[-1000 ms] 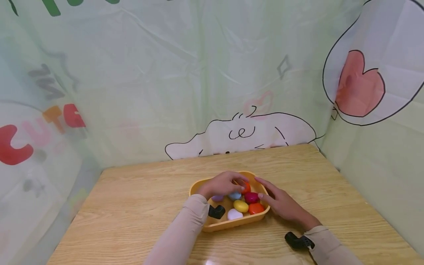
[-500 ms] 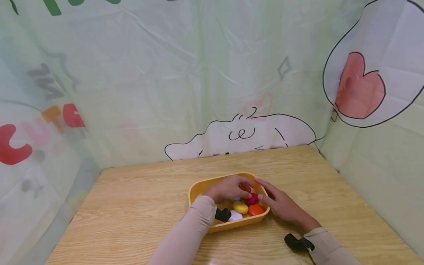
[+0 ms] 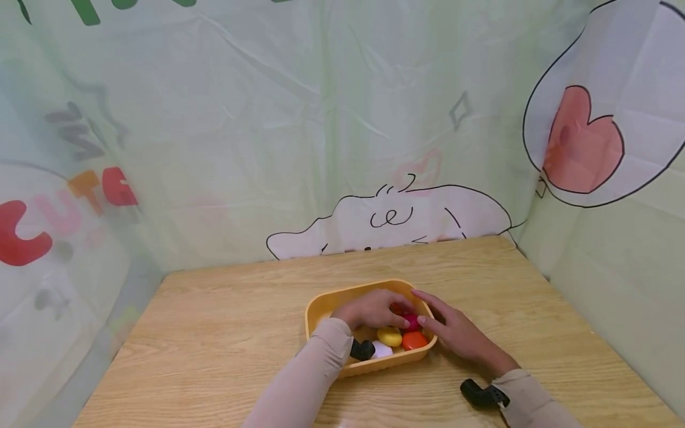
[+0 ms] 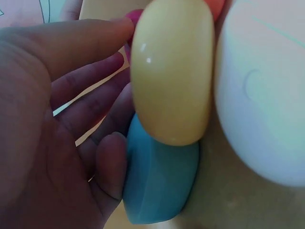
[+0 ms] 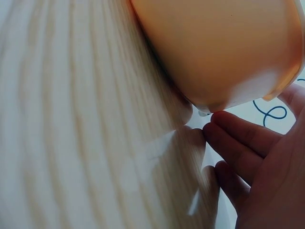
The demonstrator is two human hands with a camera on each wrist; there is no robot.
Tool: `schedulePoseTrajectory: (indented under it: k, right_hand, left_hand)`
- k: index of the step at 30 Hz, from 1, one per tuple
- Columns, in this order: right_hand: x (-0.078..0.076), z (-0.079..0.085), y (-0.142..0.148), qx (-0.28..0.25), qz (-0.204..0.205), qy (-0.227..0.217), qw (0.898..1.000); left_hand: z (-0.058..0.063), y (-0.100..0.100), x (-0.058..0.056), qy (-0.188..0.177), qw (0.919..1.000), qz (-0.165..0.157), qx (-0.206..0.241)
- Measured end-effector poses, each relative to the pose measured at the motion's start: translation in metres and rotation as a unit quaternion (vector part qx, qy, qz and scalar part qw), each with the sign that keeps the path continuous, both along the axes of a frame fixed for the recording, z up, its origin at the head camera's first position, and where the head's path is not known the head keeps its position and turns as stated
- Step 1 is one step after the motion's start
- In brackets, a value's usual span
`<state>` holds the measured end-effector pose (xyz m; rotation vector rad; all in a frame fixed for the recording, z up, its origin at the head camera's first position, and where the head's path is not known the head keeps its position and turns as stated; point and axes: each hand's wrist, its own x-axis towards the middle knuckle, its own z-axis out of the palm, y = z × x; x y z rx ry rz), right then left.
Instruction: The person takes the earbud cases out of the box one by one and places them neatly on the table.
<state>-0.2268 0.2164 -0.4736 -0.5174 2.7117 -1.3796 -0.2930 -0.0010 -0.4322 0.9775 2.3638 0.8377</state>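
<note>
My left hand (image 3: 374, 308) reaches down into a yellow-orange tray (image 3: 321, 303). Its thumb and fingers close around a magenta egg-shaped piece (image 3: 412, 323), partly hidden by them. Beneath that hand shows a bit of a red-orange piece (image 3: 397, 308). Seen from the left wrist, a yellow piece (image 4: 174, 71) and a blue piece (image 4: 162, 176) lie right beside the palm, and a white piece (image 4: 267, 95) fills the right side. My right hand (image 3: 462, 333) rests at the tray's right end, thumb by the rim and relaxed fingers (image 5: 243, 136) against the outer wall.
Near the tray's front right corner lies an orange-red piece (image 3: 414, 340). The wooden table (image 3: 230, 339) extends around the tray. A printed curtain (image 3: 241, 148) stands behind it. A black wrist camera (image 3: 363, 349) hangs over the tray's front left part.
My left hand has shifted right and slightly down, from the red-orange piece to the magenta one, which has moved a little right. The blue piece is now covered in the head view. My right hand stays.
</note>
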Motion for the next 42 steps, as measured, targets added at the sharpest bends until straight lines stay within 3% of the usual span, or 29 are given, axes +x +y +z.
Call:
schedulePoseTrajectory:
  k: [13, 28, 35, 42]
  right_hand:
    - [-0.001, -0.004, 0.002, -0.012, 0.000, 0.001, 1.000]
    - [0.000, -0.003, 0.001, 0.005, -0.005, 0.003, 1.000]
    - [0.000, -0.003, 0.002, 0.004, -0.002, 0.010, 1.000]
    - [0.002, -0.002, 0.001, -0.002, 0.001, 0.002, 1.000]
  left_hand:
    - [-0.002, 0.004, 0.000, 0.025, 0.9995, -0.009, -0.017]
    - [-0.001, -0.004, 0.000, -0.012, 0.9982, -0.009, 0.059]
    - [0.002, -0.008, 0.001, -0.038, 0.9950, 0.027, 0.088]
    - [0.005, -0.008, 0.002, -0.077, 0.9848, 0.071, 0.138]
